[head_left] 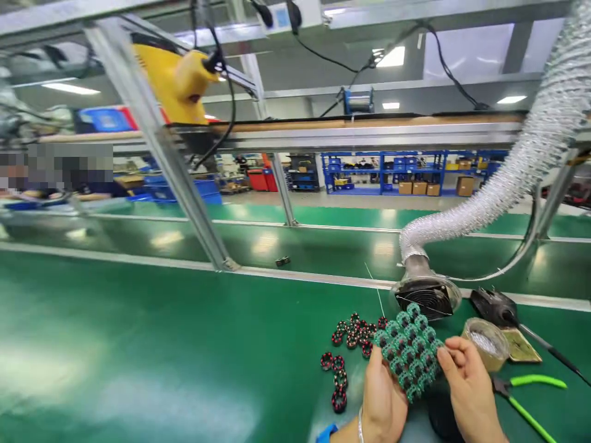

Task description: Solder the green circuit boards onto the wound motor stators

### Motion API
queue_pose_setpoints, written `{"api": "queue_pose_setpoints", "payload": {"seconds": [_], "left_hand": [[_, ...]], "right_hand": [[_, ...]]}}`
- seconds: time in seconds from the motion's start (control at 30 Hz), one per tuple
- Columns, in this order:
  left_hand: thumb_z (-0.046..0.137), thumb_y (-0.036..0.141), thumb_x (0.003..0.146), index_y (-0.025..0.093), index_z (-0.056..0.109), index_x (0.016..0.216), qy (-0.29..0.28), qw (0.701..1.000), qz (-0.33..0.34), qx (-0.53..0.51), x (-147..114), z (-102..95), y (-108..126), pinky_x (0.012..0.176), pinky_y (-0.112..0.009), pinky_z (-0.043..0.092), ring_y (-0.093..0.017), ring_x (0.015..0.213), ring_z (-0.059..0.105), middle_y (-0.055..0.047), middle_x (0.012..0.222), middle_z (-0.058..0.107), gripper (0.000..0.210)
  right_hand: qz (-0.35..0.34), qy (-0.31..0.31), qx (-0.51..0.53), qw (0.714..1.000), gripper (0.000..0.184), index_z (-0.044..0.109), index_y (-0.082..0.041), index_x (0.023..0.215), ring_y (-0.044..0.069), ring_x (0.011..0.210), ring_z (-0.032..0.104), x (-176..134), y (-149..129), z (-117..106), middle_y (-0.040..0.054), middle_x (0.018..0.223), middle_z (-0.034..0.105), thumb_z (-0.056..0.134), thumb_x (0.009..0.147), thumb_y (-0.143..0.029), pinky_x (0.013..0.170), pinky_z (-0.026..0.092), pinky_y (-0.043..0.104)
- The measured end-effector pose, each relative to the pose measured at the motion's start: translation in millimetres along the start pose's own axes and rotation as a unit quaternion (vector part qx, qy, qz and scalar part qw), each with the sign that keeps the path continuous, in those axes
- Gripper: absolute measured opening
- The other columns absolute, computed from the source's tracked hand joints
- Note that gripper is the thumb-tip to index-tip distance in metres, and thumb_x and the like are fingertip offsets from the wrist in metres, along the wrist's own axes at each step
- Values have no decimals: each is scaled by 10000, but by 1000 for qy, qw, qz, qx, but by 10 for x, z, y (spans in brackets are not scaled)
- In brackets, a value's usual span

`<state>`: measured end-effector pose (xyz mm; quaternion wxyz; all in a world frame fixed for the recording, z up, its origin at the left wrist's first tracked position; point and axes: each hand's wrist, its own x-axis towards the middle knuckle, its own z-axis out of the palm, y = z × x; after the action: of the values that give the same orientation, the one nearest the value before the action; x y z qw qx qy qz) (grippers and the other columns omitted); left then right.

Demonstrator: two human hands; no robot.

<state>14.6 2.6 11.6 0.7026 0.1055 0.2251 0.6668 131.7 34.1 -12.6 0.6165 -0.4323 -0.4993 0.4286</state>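
Between my two hands, tilted above the bench, is a green circuit board panel [409,351] made of several small round boards with dark parts on them. My left hand [384,397] grips its lower left edge, thumb on the near side. On the opposite edge, my right hand [468,384] pinches the panel between thumb and curled fingers. Just left of the panel lies a loose cluster of small red and black wound motor stators [353,335]. Below it, near my right wrist, a black object is partly hidden.
A fume hose [489,203] ends in a fan hood [427,295] behind the panel. To the right are a roll of tape [487,341], green-handled cutters [530,394] and a soldering iron [549,351] by its black stand [494,304]. A metal post [166,154] rises at left.
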Motion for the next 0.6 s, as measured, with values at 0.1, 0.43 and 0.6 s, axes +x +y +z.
{"api": "queue_pose_setpoints", "payload": {"seconds": [0.1, 0.43, 0.6], "left_hand": [[563, 621, 832, 140, 709, 1099, -26, 998, -23, -61, 12, -88, 94, 1079, -533, 367, -333, 1182, 595, -155, 1141, 709, 570], [867, 405, 606, 138, 722, 969, -35, 977, 100, 183, 145, -307, -25, 756, -353, 539, -230, 753, 682, -79, 846, 743, 473], [900, 431, 503, 123, 727, 947, -83, 961, 18, 262, 141, -273, 44, 646, -339, 533, -214, 671, 657, -75, 792, 719, 567]], "right_hand": [[14, -6, -11, 1000, 544, 579, -189, 947, 160, 673, 592, 6, 151, -111, 14, 738, 638, 763, 659, -612, 586, 475, 231], [52, -69, -67, 994, 494, 645, -181, 934, 198, 717, 623, 86, 385, -231, 25, 731, 654, 734, 692, -603, 617, 504, 254], [25, -101, -155, 982, 367, 656, -220, 902, 206, 737, 611, 134, 425, -315, 18, 768, 636, 655, 807, -575, 581, 508, 263]]}}
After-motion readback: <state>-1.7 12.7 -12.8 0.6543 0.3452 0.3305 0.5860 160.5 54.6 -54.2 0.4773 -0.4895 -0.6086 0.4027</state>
